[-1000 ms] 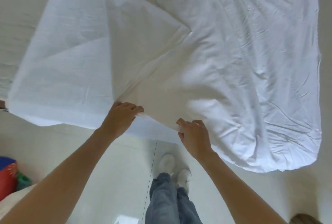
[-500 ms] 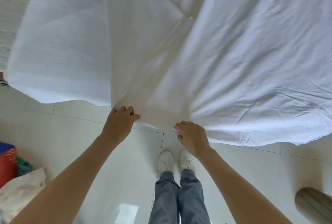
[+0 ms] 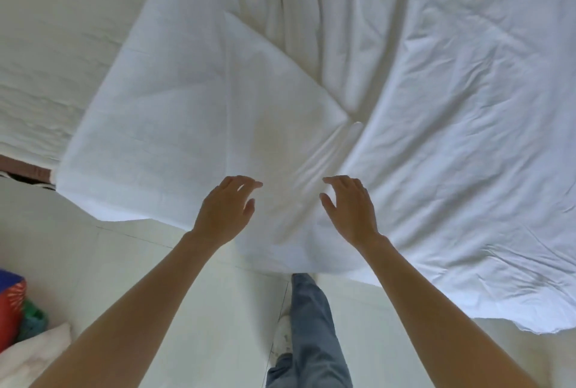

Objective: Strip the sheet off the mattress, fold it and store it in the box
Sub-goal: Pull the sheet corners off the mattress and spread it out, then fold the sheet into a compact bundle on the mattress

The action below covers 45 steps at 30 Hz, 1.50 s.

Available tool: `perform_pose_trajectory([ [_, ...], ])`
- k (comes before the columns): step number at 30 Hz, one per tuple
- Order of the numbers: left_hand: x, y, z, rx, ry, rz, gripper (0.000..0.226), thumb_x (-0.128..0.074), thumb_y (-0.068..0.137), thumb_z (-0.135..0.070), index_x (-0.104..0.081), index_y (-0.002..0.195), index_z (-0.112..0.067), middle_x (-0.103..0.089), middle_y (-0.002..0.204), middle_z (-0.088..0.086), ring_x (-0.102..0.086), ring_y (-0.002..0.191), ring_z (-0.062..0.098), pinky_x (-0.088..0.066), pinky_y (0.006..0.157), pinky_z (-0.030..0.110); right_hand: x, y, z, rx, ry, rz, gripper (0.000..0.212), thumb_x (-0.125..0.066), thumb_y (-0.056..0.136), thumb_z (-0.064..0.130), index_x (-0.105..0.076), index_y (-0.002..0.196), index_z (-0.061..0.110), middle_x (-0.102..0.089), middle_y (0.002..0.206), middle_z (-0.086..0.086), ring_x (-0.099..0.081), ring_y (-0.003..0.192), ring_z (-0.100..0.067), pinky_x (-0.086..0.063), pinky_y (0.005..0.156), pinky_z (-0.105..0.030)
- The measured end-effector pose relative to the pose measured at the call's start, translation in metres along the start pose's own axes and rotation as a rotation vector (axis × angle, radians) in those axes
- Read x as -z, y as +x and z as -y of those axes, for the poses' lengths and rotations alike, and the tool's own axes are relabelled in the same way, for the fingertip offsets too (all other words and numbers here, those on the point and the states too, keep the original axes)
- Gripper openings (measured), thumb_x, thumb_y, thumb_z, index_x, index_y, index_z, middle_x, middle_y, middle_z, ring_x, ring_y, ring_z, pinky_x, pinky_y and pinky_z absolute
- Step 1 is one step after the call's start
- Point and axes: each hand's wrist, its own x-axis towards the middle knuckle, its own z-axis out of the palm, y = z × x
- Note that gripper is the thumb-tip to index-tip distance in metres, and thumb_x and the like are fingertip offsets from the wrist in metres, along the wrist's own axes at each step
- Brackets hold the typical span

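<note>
Neither hand holds anything: the left hand [image 3: 225, 211] and the right hand [image 3: 348, 207] both hover with fingers spread and relaxed, palms down, over the white sheet [image 3: 405, 138] at the middle of the frame. Whether the fingertips touch the cloth cannot be told. Between the two hands lies a band of rumpled sheet whose creases run up toward the centre of the frame.

Spread wide, the sheet fills the centre and right of the frame, with its lower edge hanging over the floor [image 3: 131, 278] and running from the middle left down to the lower right. One folded-over flap [image 3: 249, 101] lies on top of it, just above the left hand, with its point toward the upper middle and one straight edge slanting down to the right. At the upper left the bare mattress [image 3: 46, 45] shows, pale and quilted, beside the sheet's left edge.

Below the hands, a leg in blue jeans [image 3: 311, 331] and a white shoe [image 3: 282, 337] stand on the pale tiled floor. At the lower left edge sit a red and blue object [image 3: 11, 309] and a crumpled pale cloth [image 3: 34, 356].
</note>
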Motion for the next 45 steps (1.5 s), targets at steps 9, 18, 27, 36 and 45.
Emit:
perform_pose_trajectory([
  [9,-0.003,0.218,0.009,0.228,-0.220,0.038,0.043,-0.047,0.094,-0.038,-0.043,0.133,-0.020,-0.054,0.124,-0.001,-0.048,0.116,0.017,-0.040,0.093,0.032,0.018,0.210,-0.048,-0.255,-0.103,0.106,0.063,-0.051,0.092,0.037,-0.025,0.145,0.013,-0.034,0.147,-0.011,-0.024,0.137,-0.030,-0.020,0.111,-0.041],
  [18,-0.015,0.282,-0.014,0.626,-0.515,0.210,0.079,-0.048,0.075,-0.074,-0.041,0.129,-0.017,-0.066,0.108,-0.005,-0.062,0.099,0.020,-0.045,0.091,0.034,0.010,0.204,-0.026,0.006,0.010,-0.047,0.006,-0.072,0.077,0.016,-0.068,0.079,0.020,-0.066,0.080,0.004,-0.058,0.081,-0.023,-0.039,0.076,-0.034],
  [27,0.017,0.247,0.035,0.559,-0.444,0.209,0.019,-0.058,0.078,-0.012,-0.057,0.095,-0.003,-0.065,0.088,0.010,-0.060,0.081,0.029,-0.050,0.072,0.037,0.028,0.203,0.032,0.062,0.230,0.055,0.036,-0.042,0.091,0.051,-0.065,0.089,0.023,-0.066,0.087,0.010,-0.064,0.070,-0.008,-0.045,0.056,-0.020],
  [36,0.095,0.113,0.194,0.474,-0.181,0.179,0.010,-0.054,0.085,-0.013,-0.053,0.079,-0.006,-0.060,0.069,0.011,-0.057,0.072,0.036,-0.043,0.066,0.037,-0.019,0.242,0.211,0.355,-0.003,0.315,0.053,-0.044,0.096,0.015,-0.029,0.142,0.039,-0.051,0.114,-0.004,-0.056,0.096,-0.021,-0.048,0.078,-0.036],
  [45,0.114,0.002,0.391,0.596,-0.231,0.144,0.007,-0.057,0.084,-0.009,-0.053,0.077,-0.008,-0.056,0.064,0.004,-0.053,0.069,0.028,-0.036,0.060,0.033,-0.152,0.250,0.376,0.471,-0.181,0.368,0.060,-0.045,0.096,0.014,-0.020,0.145,0.038,-0.039,0.126,-0.007,-0.047,0.105,-0.023,-0.048,0.077,-0.035],
])
